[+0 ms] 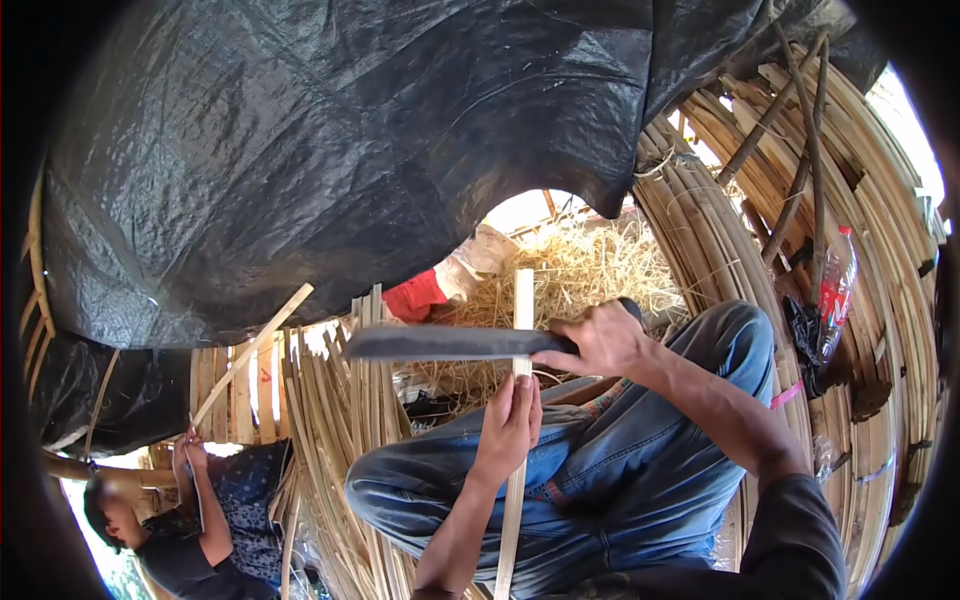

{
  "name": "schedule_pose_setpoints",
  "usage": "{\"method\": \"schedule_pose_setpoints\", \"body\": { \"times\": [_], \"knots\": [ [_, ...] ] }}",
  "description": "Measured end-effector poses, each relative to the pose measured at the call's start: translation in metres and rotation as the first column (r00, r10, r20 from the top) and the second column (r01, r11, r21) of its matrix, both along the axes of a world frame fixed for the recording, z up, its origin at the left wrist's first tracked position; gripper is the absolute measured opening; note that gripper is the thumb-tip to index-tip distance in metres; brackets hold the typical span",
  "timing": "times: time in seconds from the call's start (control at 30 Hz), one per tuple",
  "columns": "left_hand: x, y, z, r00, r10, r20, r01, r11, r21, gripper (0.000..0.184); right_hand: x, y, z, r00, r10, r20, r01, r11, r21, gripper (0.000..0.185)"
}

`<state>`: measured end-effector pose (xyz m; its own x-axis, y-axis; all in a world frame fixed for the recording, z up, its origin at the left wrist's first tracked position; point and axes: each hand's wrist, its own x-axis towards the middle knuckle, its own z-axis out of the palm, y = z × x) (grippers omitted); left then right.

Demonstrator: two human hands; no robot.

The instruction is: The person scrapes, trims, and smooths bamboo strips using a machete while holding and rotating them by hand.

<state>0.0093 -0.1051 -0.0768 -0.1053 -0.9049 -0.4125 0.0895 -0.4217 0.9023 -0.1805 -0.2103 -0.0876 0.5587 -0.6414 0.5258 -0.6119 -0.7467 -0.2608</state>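
Note:
My right hand (600,340) is wrapped round the dark handle of a machete, whose long blade (440,343) points left, level across the view. The blade lies across a pale wooden strip (525,300), touching or just above it; I cannot tell which. Below the blade, my left hand (513,417) grips the same strip with fingers closed round it. The strip stands nearly upright in the view, running from above the blade down past my lap. My crossed legs in blue jeans (630,470) are beneath both hands.
Black plastic sheeting (300,150) hangs overhead. Straw (570,260) lies ahead, beside a red cloth (415,297). Bundled wooden strips (710,220) stand at right, near a plastic bottle (835,290). At lower left, another person (200,520) holds a long strip (250,355).

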Motion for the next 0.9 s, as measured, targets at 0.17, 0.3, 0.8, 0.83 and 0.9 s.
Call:
{"method": "schedule_pose_setpoints", "body": {
  "times": [0.17,0.3,0.8,0.83,0.9],
  "knots": [
    [0.004,0.0,0.004,0.999,0.01,0.048,-0.009,0.999,-0.031,0.028,0.002,-0.019,0.0,0.994,-0.111,-0.005,0.111,0.985,0.133,0.059],
    [0.004,-0.001,0.0,1.0,0.006,-0.007,-0.006,1.0,-0.008,0.027,-0.001,-0.005,0.004,0.987,-0.073,-0.142,0.105,0.967,0.234,0.063],
    [0.007,0.004,0.002,0.999,-0.032,0.038,0.033,0.999,-0.028,0.027,-0.005,-0.016,0.0,0.988,-0.035,-0.148,0.061,0.982,0.176,0.062],
    [0.005,0.007,0.006,0.998,-0.038,0.041,0.04,0.998,-0.043,0.027,-0.01,-0.032,-0.007,0.994,-0.087,-0.067,0.091,0.994,0.062,0.055],
    [0.001,0.009,0.013,0.998,-0.065,0.016,0.065,0.997,-0.032,0.027,-0.015,-0.05,-0.011,0.977,-0.186,0.101,0.187,0.982,-0.002,0.049]
  ]
}}
